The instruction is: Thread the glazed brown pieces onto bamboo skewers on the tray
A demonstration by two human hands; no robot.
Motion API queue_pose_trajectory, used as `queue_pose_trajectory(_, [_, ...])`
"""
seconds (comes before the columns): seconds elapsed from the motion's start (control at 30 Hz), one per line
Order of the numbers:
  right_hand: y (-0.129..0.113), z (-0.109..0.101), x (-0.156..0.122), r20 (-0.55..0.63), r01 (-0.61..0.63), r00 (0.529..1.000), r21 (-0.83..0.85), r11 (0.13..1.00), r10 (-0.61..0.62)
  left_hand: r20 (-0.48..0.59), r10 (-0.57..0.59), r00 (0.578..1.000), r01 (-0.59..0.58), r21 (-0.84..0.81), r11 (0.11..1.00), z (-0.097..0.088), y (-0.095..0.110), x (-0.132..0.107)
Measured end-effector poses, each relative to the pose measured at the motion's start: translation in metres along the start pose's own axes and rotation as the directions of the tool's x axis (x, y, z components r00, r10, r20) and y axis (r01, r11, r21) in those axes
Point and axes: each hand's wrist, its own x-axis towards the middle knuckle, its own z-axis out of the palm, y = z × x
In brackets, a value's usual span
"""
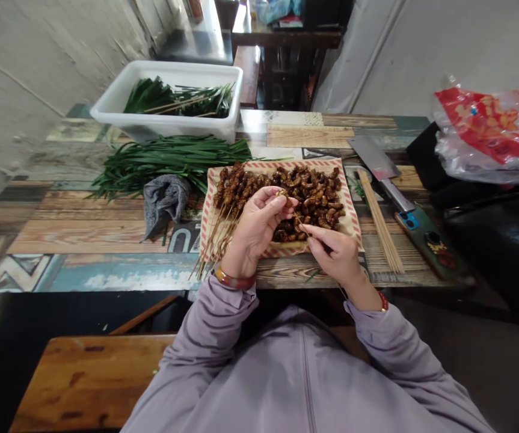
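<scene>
My left hand [255, 225] is closed, with a small glossy brown piece of food [281, 193] pinched in its fingertips. My right hand [338, 252] grips a thin wooden skewer [305, 231], whose upper end points up toward the left hand. Both hands are above a tray [353, 224] lined with red-striped paper. On its right half lies a heap of loose, curled brown pieces [317, 186]. Loaded skewers [230, 189] fill its left side, their bare sticks reaching past the front edge. The left hand hides part of the heap.
Bare skewers [379, 222], a cleaver [376, 159] and a phone [428, 240] lie to the right. Long green leaves [169, 157] and a grey cloth [164, 201] are at left, before a white tub [169, 123] of greens. A plastic bag [489, 132] stands far right.
</scene>
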Motion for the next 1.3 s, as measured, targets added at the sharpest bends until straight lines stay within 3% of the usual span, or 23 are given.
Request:
queue_pose_trajectory(0.63, [0.0042,0.0030,-0.0011,0.012,0.036,0.999,-0.053,0.998,-0.035,-0.046,-0.013,0.999,0.014,0.016,1.000,0.0027,-0.0018,-0.0012])
queue_pose_trajectory(1.3, [0.0060,0.0049,-0.0023,0.038,-0.031,0.999,-0.080,0.996,0.034,-0.046,0.016,0.999,-0.013,0.061,0.998,0.0024,-0.0050,-0.0003])
